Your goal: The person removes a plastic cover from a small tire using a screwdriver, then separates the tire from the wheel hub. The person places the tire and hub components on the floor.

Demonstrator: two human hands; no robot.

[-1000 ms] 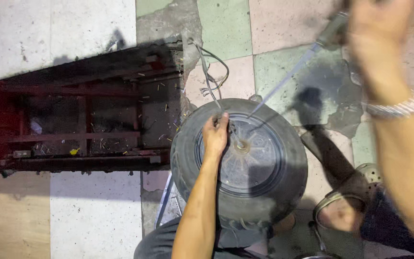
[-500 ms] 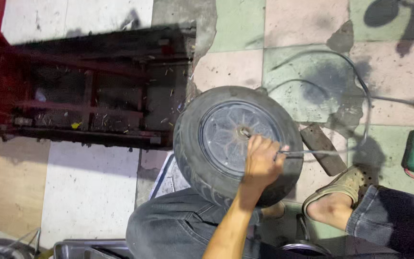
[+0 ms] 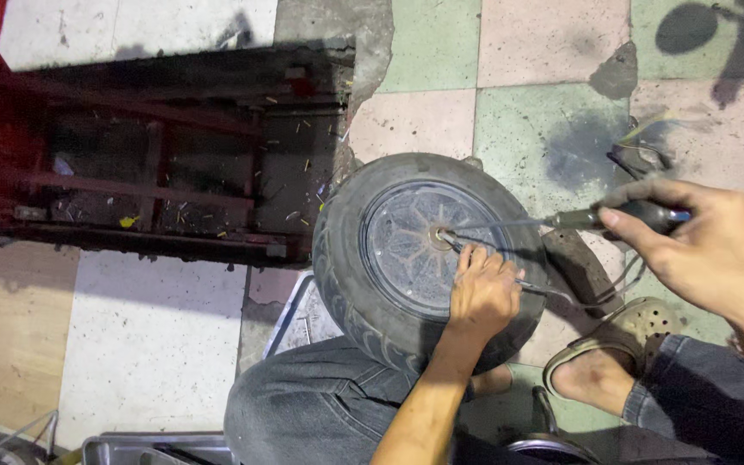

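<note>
On a worn floor (image 3: 174, 344) of cracked, pastel square tiles, we look down on a long red metal frame (image 3: 157, 155), rusty and littered with small scraps, lying to the left. Its right end nearly meets a black rubber wheel (image 3: 428, 258), round and ribbed, with a dusty spoked hub, propped against our denim-clad knee (image 3: 320, 400). Open tile lies above and to the right of it. Our left hand (image 3: 484, 293) rests on the hub, fingers curled around a thin wire (image 3: 544, 291). Our right hand (image 3: 703, 250) grips the dark handle of a slim steel screwdriver (image 3: 553, 221), its tip at the hub's centre. A perforated sandal (image 3: 613, 340) sits just right of the tyre.
</note>
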